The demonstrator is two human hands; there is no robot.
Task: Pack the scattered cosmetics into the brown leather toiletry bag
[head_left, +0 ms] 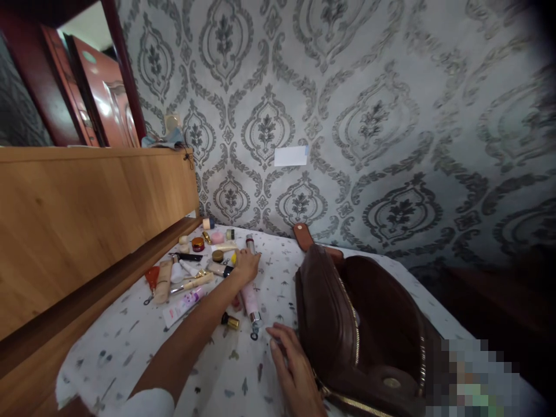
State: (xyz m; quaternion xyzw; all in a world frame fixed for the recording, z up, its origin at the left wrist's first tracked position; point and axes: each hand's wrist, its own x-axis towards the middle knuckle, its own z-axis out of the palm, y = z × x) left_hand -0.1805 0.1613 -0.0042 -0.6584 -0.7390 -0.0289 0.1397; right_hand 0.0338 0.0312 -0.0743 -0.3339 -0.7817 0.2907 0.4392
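My left hand [247,265] reaches into a group of cosmetics, its fingers over a yellow item [234,258] and beside a silver-and-red tube [249,243]; what it holds, if anything, is hidden. Below its wrist lies a pink bottle [251,301] with a silver end. My right hand [293,365] rests with fingers apart and nothing in them, next to an open brown bag [325,307] with gold zippers. Left of my left hand are a pink-and-white tube [185,307], a beige tube [163,281], a red jar [198,244] and a black-and-gold bottle [230,321].
A white patterned sheet [243,376] covers the surface. A wooden board [95,208] runs along the left. Patterned wallpaper [264,69] covers the wall behind, with a white switch plate [291,156]. The bag's brown strap [303,236] sticks up at its back.
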